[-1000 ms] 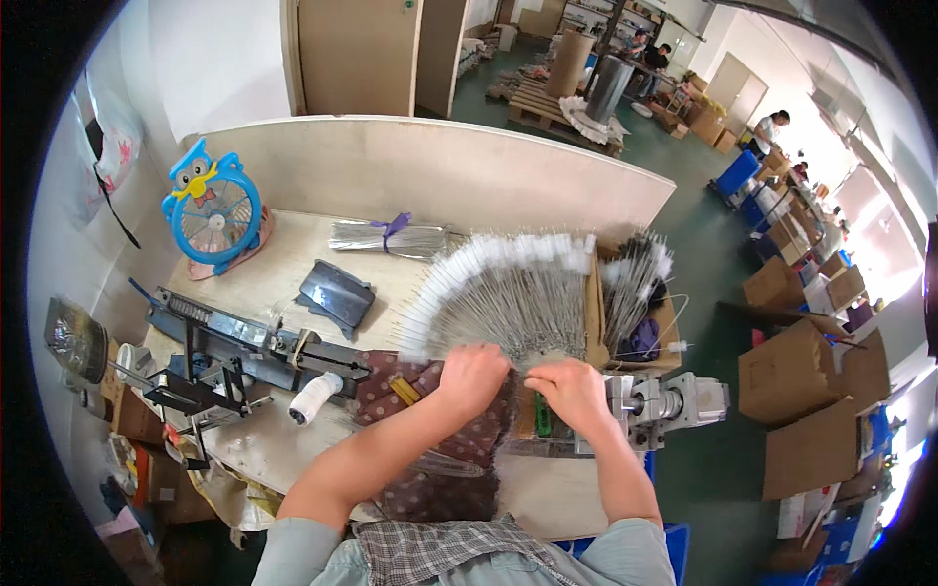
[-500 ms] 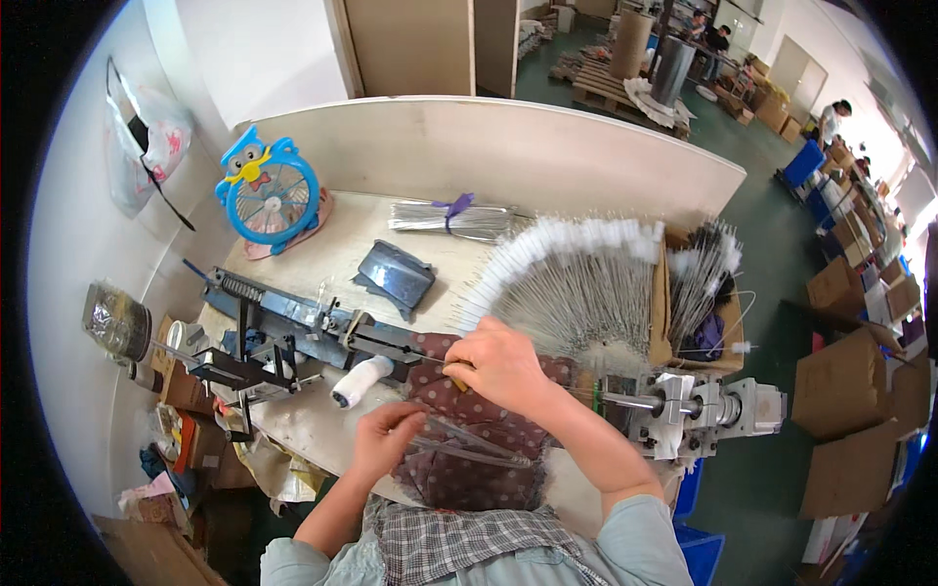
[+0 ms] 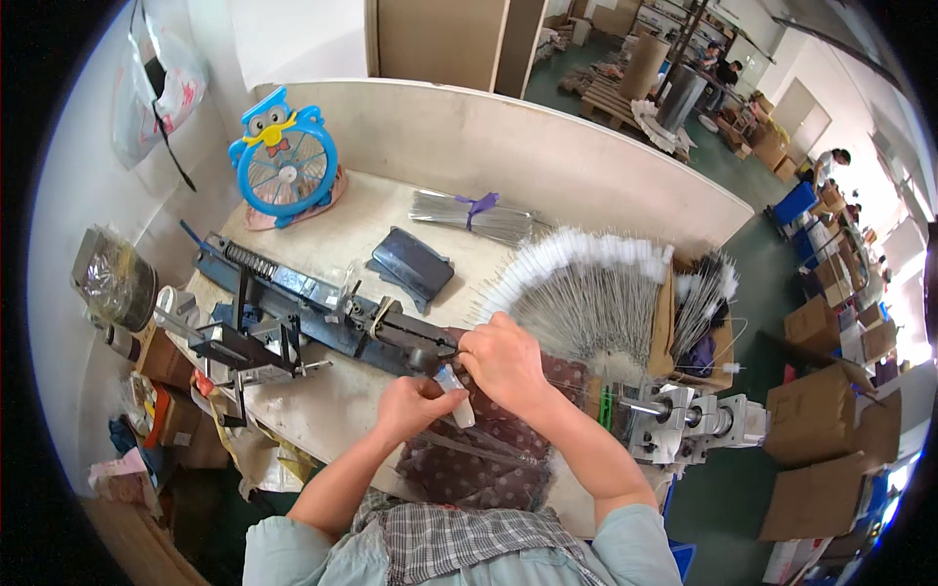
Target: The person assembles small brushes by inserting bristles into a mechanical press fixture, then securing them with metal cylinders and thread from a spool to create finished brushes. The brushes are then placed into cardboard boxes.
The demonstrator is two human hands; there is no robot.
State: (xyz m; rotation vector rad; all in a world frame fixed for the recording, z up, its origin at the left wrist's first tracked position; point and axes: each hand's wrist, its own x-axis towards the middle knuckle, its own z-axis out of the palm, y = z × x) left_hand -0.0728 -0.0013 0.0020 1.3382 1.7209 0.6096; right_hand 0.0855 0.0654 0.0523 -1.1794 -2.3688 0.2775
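Observation:
My left hand (image 3: 415, 405) grips a small white cylinder with a blue patch near its upper end (image 3: 462, 410), tilted above the brown polka-dot cloth (image 3: 489, 459). My right hand (image 3: 503, 361) is closed beside the near end of a long dark metal fixture (image 3: 381, 327); whatever its fingers hold is hidden. The two hands almost meet, right a little higher. A dark round knob (image 3: 422, 360) sits at the fixture's end, just above my left fingers. Thin wires lie across the cloth, partly behind my forearms.
A fan of white-tipped wire brushes (image 3: 576, 283) spreads beside a cardboard box (image 3: 718, 366). Behind lie a tied wire bundle (image 3: 469, 215) and a dark folded pouch (image 3: 412, 266). A blue fan (image 3: 288, 171) stands back left, a motor spindle (image 3: 684, 415) at right.
My left hand has risen to the right and now holds the white cylinder, which lay beside the fixture before. My right hand has shifted slightly. The view has turned a little.

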